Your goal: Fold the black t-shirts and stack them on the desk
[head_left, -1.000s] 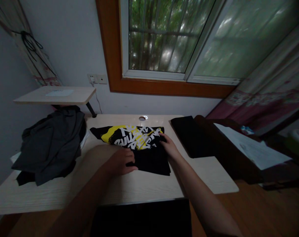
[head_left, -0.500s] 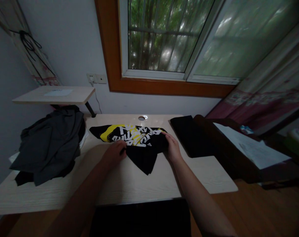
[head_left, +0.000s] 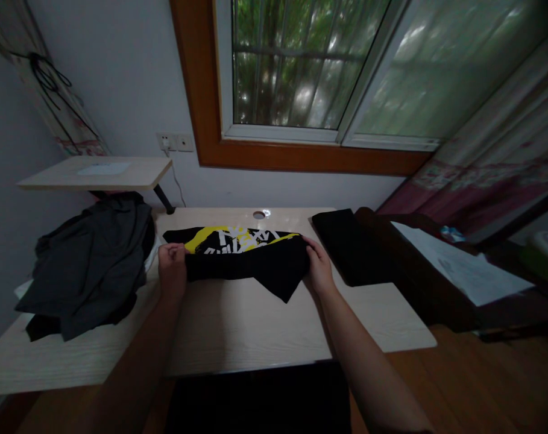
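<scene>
1. The step in hand appears to be folding: plain black fabric lies over part of the yellow-and-white print on the printed cloth (head_left: 242, 266), which is on the table (head_left: 274, 331) between both hands.
2. The left hand (head_left: 172, 270) has its fingers curled, seemingly pinching the strip's left end; the right hand (head_left: 319, 268) has its fingers against the right end, but I cannot tell whether they grip.
3. The next move likely calls for keeping the edge taut and tucking in the pointed flap (head_left: 285, 288), which sticks out toward the person.
4. Compared with half a second ago, the left hand is further left, less print shows, and the flap's tip points further right; the right hand is almost unmoved.
</scene>
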The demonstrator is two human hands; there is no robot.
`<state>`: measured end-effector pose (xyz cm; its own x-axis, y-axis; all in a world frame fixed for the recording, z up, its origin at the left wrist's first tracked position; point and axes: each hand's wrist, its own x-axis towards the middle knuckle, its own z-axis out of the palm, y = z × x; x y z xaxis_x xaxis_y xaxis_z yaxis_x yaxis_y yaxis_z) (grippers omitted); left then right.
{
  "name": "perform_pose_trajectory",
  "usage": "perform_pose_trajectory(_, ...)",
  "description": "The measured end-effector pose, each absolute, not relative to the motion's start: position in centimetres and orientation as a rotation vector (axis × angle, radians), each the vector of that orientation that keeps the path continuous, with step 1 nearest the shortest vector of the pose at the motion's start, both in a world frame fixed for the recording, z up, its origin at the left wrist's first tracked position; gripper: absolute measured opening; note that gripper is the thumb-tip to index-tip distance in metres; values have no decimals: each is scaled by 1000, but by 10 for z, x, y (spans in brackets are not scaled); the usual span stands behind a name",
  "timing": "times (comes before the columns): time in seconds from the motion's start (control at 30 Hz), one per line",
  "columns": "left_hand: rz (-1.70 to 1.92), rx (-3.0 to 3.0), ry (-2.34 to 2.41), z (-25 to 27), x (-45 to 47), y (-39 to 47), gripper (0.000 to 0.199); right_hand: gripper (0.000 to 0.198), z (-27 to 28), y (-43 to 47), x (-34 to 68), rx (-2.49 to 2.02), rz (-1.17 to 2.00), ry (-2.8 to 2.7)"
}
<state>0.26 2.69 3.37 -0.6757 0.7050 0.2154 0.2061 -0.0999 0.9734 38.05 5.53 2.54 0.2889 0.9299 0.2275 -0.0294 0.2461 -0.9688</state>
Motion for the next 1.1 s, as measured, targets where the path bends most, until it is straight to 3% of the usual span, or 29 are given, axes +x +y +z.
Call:
perform_pose_trajectory(0.13,1791,1120,1834,32,7,24,17,38,23,56,384,-1141,872,-1065)
perform_pose_trajectory(0.37,1704,1639,1847,31,9,22,17,41,30,54,388,-1021,1319,-871)
perform_pose_trajectory(0.5,1577,2008,1712,27,13,23,17,48,40,51,395,-900,1360,-757)
perform_pose_trajectory(0.77,979,2404,1290,18,26,17,56,63,36,55,399,-712,1239,-818)
perform_pose_trajectory(0.9,873,2464,1226,16,28,15,51,60,21,56,392,-891,1151,-1057)
perform_pose_trajectory(1.1,880,2374,1275,12,26,18,49,50,10,55,385,-1081,689,-1633)
